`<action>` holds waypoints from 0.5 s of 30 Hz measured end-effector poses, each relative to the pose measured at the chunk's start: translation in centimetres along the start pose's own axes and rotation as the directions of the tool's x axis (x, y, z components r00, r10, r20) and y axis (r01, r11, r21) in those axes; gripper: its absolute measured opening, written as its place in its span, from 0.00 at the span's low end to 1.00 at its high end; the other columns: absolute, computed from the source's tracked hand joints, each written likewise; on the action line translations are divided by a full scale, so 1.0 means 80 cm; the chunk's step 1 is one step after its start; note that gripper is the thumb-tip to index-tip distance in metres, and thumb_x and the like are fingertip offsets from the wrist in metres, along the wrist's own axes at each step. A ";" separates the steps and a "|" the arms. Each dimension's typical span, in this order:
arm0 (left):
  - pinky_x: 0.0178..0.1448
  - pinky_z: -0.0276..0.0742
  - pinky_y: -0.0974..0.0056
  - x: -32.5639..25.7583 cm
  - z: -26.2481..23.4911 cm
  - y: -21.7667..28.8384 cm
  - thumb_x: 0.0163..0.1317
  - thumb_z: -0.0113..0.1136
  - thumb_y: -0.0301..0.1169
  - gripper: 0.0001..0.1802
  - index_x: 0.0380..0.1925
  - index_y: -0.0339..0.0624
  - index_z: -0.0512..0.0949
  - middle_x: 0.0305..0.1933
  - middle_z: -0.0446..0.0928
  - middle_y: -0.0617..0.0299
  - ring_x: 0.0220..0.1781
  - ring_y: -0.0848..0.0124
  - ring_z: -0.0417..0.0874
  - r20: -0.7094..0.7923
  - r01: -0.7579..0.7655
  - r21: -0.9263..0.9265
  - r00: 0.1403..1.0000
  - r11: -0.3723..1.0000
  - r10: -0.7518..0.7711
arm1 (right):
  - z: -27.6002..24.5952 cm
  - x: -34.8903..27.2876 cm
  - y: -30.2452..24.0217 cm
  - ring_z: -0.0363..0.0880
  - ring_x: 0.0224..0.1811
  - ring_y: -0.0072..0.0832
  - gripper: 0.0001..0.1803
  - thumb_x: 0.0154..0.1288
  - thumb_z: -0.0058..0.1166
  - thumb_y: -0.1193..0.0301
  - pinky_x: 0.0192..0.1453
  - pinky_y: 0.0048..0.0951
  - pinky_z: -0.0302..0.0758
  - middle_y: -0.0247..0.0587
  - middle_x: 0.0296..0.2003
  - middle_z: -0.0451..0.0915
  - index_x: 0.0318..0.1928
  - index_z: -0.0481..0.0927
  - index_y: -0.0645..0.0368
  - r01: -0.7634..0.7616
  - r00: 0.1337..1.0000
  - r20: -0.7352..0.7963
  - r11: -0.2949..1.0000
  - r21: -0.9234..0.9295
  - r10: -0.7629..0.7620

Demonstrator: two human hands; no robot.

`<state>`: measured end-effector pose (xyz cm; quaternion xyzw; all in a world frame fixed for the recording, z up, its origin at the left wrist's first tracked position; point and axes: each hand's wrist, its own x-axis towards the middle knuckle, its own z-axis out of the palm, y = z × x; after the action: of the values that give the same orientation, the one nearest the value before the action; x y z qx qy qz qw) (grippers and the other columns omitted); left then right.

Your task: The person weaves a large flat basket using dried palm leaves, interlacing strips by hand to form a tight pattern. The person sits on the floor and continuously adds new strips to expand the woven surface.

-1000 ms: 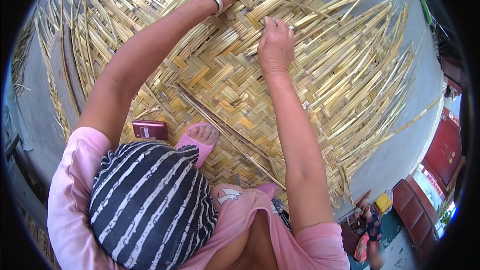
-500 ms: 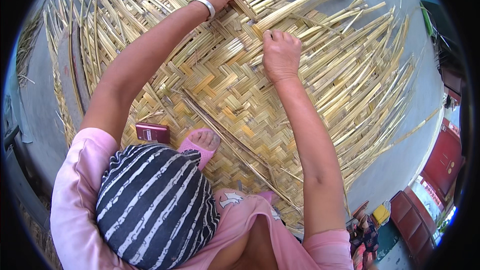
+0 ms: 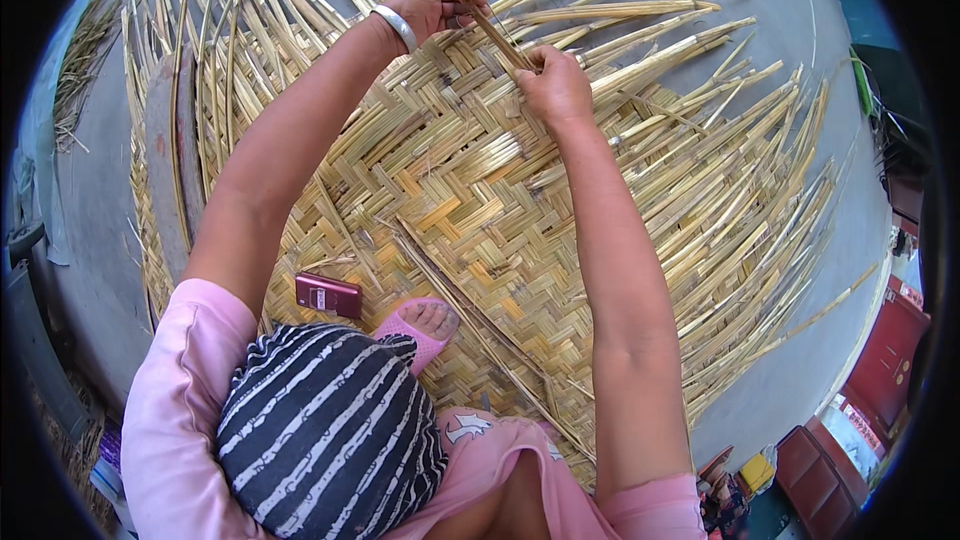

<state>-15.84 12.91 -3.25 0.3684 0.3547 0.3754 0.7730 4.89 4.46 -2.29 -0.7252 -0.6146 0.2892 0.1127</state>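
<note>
A large mat of split cane (image 3: pixel 470 205) in a herringbone weave lies on the floor, its long loose ends fanning out at the far, left and right sides. At its far part, my left hand (image 3: pixel 432 6), with a pale band at the wrist, is closed on a narrow cane strip (image 3: pixel 497 38). My right hand (image 3: pixel 557 88) pinches the same strip at its nearer end, just right of the left hand. Between the hands the strip slants down to the right. Some fingertips of both hands are hidden.
Thin loose strips (image 3: pixel 470 312) lie across the mat. A small maroon box-like object (image 3: pixel 328 295) rests near my foot in a pink slipper (image 3: pixel 420 332). A curved board (image 3: pixel 163 160) lies among the left-hand ends. Red furniture (image 3: pixel 890 340) and a yellow item (image 3: pixel 757 471) stand at right.
My right hand has moved up from the mat and now pinches the strip beside my left hand. The left hand stays closed, its strip now raised. The view has shifted slightly.
</note>
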 end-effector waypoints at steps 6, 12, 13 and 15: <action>0.46 0.79 0.65 0.015 0.014 0.003 0.58 0.48 0.20 0.03 0.32 0.38 0.71 0.40 0.79 0.52 0.44 0.66 0.82 -0.152 0.108 0.246 0.986 0.963 -0.071 | -0.003 0.003 -0.001 0.77 0.42 0.42 0.12 0.52 0.59 0.63 0.45 0.40 0.72 0.46 0.37 0.78 0.35 0.78 0.56 -0.039 0.999 0.034 0.999 0.023 0.038; 0.35 0.69 0.72 0.048 0.025 -0.007 0.59 0.56 0.29 0.04 0.30 0.42 0.73 0.38 0.81 0.60 0.38 0.75 0.79 0.027 0.031 0.386 0.999 0.922 -0.045 | -0.001 -0.003 -0.004 0.77 0.37 0.46 0.13 0.54 0.57 0.60 0.41 0.41 0.72 0.49 0.31 0.79 0.30 0.78 0.58 -0.019 0.999 -0.041 0.998 0.053 0.021; 0.34 0.69 0.72 0.054 0.023 -0.008 0.59 0.56 0.29 0.04 0.30 0.42 0.74 0.37 0.80 0.61 0.37 0.76 0.78 0.039 0.037 0.437 0.997 0.899 -0.060 | -0.001 -0.007 -0.007 0.77 0.36 0.46 0.13 0.54 0.56 0.60 0.40 0.41 0.72 0.49 0.29 0.79 0.30 0.79 0.58 -0.037 0.996 -0.075 0.996 0.082 0.043; 0.33 0.67 0.73 0.074 0.020 -0.018 0.59 0.56 0.30 0.04 0.30 0.42 0.74 0.35 0.80 0.63 0.35 0.78 0.77 0.072 0.042 0.531 0.993 0.847 -0.094 | -0.001 -0.010 -0.006 0.77 0.34 0.46 0.13 0.53 0.56 0.60 0.40 0.41 0.72 0.49 0.27 0.79 0.29 0.79 0.58 -0.079 0.986 -0.134 0.987 0.140 0.098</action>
<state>-11.31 16.74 -5.29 0.5712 0.4198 0.2179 0.6708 4.48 3.80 -1.77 -0.7611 -0.5514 0.2830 0.1912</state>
